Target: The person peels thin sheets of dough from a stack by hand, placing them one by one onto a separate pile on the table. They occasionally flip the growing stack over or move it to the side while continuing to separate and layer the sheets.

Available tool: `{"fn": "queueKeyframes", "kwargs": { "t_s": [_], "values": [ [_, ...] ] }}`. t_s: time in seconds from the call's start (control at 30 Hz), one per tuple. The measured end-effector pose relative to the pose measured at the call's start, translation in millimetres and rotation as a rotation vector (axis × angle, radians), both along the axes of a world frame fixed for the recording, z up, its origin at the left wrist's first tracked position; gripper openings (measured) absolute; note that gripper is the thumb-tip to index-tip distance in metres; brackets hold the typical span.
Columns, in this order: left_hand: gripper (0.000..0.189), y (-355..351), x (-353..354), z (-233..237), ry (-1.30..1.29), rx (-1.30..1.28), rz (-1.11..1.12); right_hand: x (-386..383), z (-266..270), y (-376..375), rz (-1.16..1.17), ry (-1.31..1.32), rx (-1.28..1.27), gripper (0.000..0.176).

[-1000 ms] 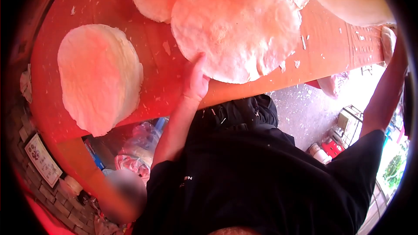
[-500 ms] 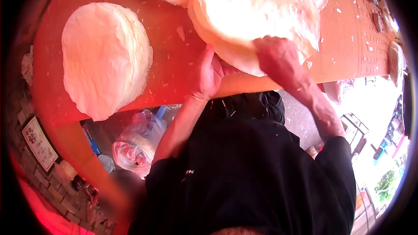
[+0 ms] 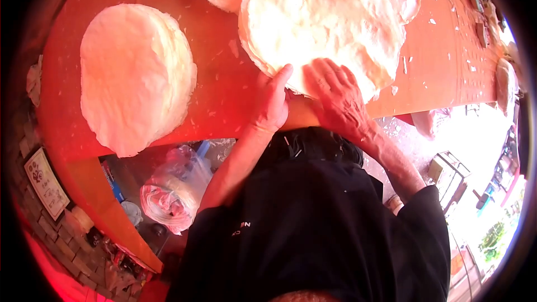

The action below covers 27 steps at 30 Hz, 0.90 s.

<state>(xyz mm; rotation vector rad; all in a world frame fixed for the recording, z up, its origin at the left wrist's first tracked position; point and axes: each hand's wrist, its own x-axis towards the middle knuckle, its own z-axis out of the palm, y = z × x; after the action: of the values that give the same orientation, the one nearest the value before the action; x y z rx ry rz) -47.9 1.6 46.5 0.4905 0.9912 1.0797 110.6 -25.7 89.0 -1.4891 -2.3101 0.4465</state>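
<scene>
Touching pale sheets [image 3: 330, 19], the right hand [image 3: 339, 96] (earlier curled) flattens.

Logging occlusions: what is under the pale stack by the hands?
Orange table shows beside the pale stack; anything directly beneath is covered, and the right hand hides some near edge.

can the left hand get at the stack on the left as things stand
Probably yes: nothing tall stands on the table between the left hand, at the edge of the big pile, and the stack.
</scene>
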Motion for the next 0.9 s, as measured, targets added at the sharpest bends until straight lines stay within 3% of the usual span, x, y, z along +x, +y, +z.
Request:
{"fn": "queueKeyframes", "kwargs": {
  "t_s": [0.07, 0.1, 0.13, 0.17, 0.2, 0.23, 0.27, 0.3, 0.37, 0.4, 0.47, 0.5, 0.53, 0.6, 0.63, 0.67, 0.73, 0.8, 0.83, 0.9],
  "values": [
    [0.026, 8.8, 7.8, 9.9, -0.071, -0.033, 0.074, 18.6, -18.0, 9.7, -0.09, -0.079, 0.096, 0.035],
    [0.029, 15.3, 8.0, 15.4, -0.227, -0.082, 0.004, 30.5, -16.4, 19.2, -0.105, -0.079, -0.086, 0.022],
    [0.031, 21.8, 9.7, 19.2, -0.383, -0.134, -0.071, 39.1, -8.7, 30.8, -0.162, -0.108, -0.023, 0.01],
    [0.037, 30.0, 14.2, 19.8, -0.364, -0.094, -0.118, 59.0, -0.8, 52.3, -0.113, -0.102, -0.099, 0.012],
    [0.039, 37.1, 18.3, 26.6, -0.315, -0.058, -0.099, 73.1, 19.0, 78.8, -0.075, -0.417, -0.032, 0.018],
    [0.04, 42.2, 20.3, 21.6, -0.28, -0.049, -0.098, 81.9, 57.1, 103.3, -0.106, -0.461, -0.045, 0.021],
    [0.042, 45.5, 20.2, 15.4, -0.242, -0.04, -0.095, 83.7, 98.8, 125.5, -0.142, -0.732, -0.006, 0.022],
    [0.042, 46.3, 17.6, 11.5, -0.238, -0.039, -0.095, 91.5, 127.3, 134.6, -0.143, -0.728, -0.006, 0.022],
    [0.037, 49.7, 13.1, 4.5, 0.089, -0.078, -0.176, 110.3, 176.5, 135.7, -0.361, -0.628, 0.567, 0.018],
    [0.037, 50.7, 12.5, 1.1, 0.091, -0.077, -0.174, 112.3, 187.8, 131.0, -0.464, -0.561, 0.852, 0.023],
    [0.035, 56.0, 13.8, -3.8, 0.066, -0.123, -0.165, 91.3, 176.5, 116.8, -0.409, -0.353, 0.878, 0.015],
    [0.035, 58.2, 15.5, -4.7, 0.066, -0.123, -0.163, 93.0, 152.0, 140.2, -0.43, 0.179, 0.518, 0.008],
    [0.036, 60.7, 17.8, -6.3, 0.2, -0.087, -0.067, 86.7, 141.8, 130.9, -0.401, -0.23, 0.547, 0.009],
    [0.036, 62.6, 17.7, -9.0, 0.338, -0.057, 0.029, 114.1, 93.3, 149.6, -0.272, -0.282, 0.203, 0.017],
    [0.036, 61.2, 13.3, -9.5, 0.309, -0.108, 0.016, 122.1, 67.2, 159.1, -0.441, -0.299, -0.08, 0.017],
    [0.036, 60.3, 10.7, -10.2, 0.279, -0.158, 0.004, 134.2, 47.9, 166.0, -0.342, -0.373, -0.113, 0.02],
    [0.035, 62.5, 9.6, -13.8, 0.288, -0.162, -0.032, 183.3, -4.0, 183.0, -0.282, -0.263, 0.047, 0.023],
    [0.029, 66.6, 10.3, -16.8, 0.169, -0.188, -0.118, 185.3, 30.4, 196.3, -0.492, -0.465, -0.031, 0.026],
    [0.029, 65.5, 14.8, -14.8, 0.164, -0.195, -0.124, 195.5, 40.6, 204.0, -0.364, -0.156, 0.202, 0.025],
    [0.023, 69.8, 32.4, -6.6, 0.221, -0.169, -0.143, 171.0, 91.6, 196.3, -0.482, -0.262, 0.31, 0.018]
  ]
}}
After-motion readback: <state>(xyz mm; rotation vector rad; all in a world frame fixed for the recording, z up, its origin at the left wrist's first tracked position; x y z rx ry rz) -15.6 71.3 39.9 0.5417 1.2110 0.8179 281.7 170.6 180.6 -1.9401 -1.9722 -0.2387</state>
